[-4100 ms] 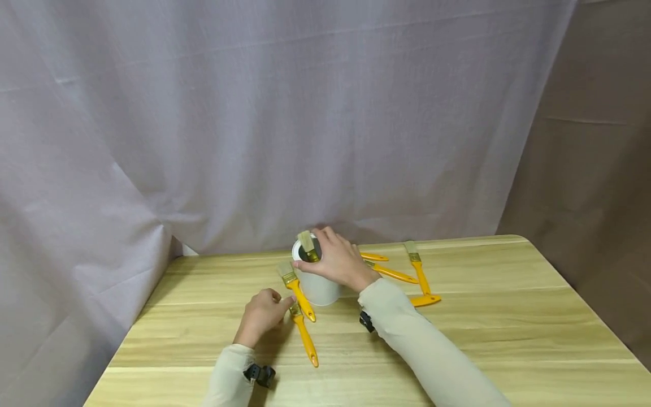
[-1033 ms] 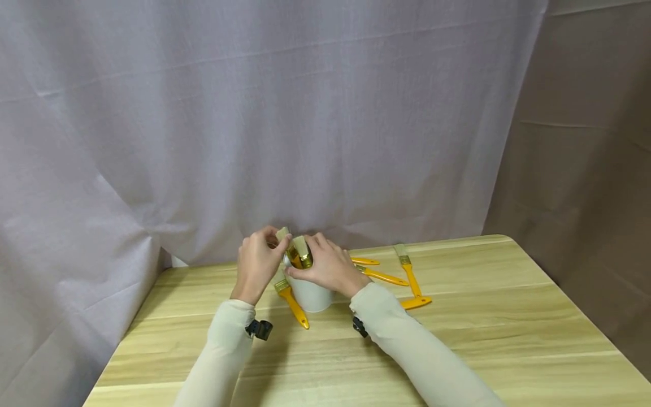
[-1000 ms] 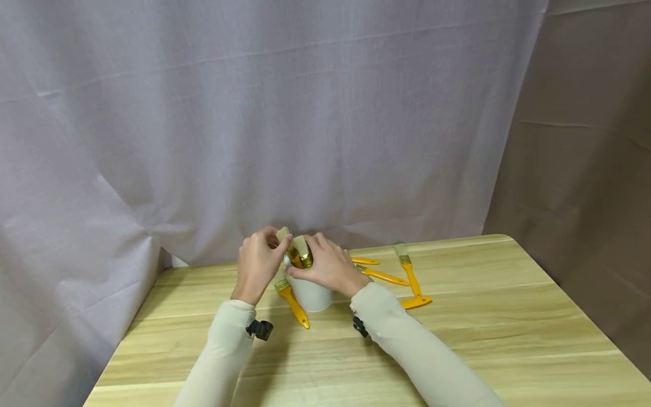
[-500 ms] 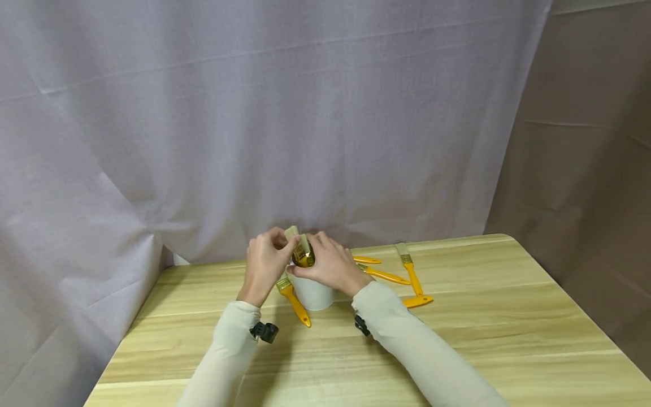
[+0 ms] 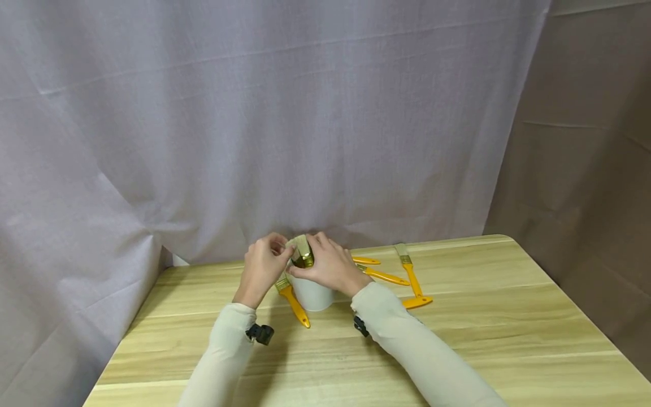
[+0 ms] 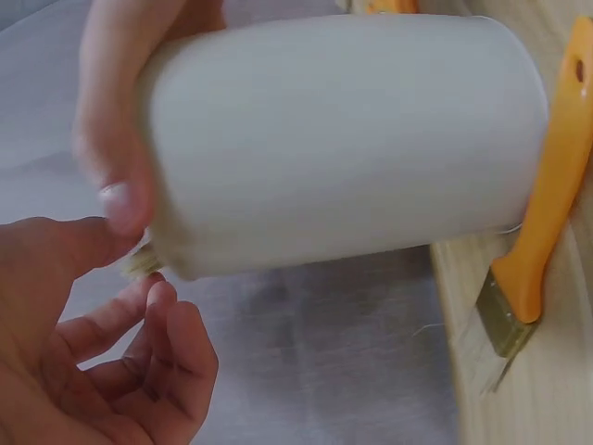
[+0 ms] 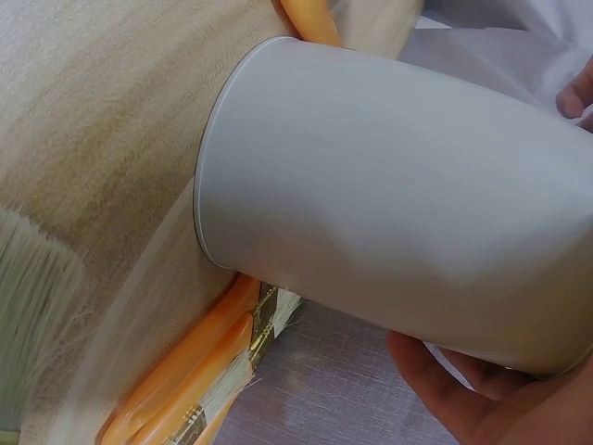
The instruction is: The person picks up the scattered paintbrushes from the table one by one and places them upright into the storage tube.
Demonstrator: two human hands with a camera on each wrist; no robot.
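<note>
A white cup stands on the wooden table near its far edge. Two yellow-handled paintbrushes stand in it, bristles up. My right hand grips the cup round its rim, with the thumb on the near side. My left hand is at the cup's left and pinches the bristle end of one brush between thumb and forefinger. In the left wrist view the cup fills the frame, with my left hand curled at its mouth. The right wrist view shows the cup and my right hand.
One yellow brush lies on the table just left of the cup. Several more brushes lie to its right, near the back edge. A grey curtain hangs right behind the table.
My left hand lifted a brush from the table to the cup. Over the last second that brush sank lower into the cup, and my left hand came down with it. My right hand stayed on the cup.
</note>
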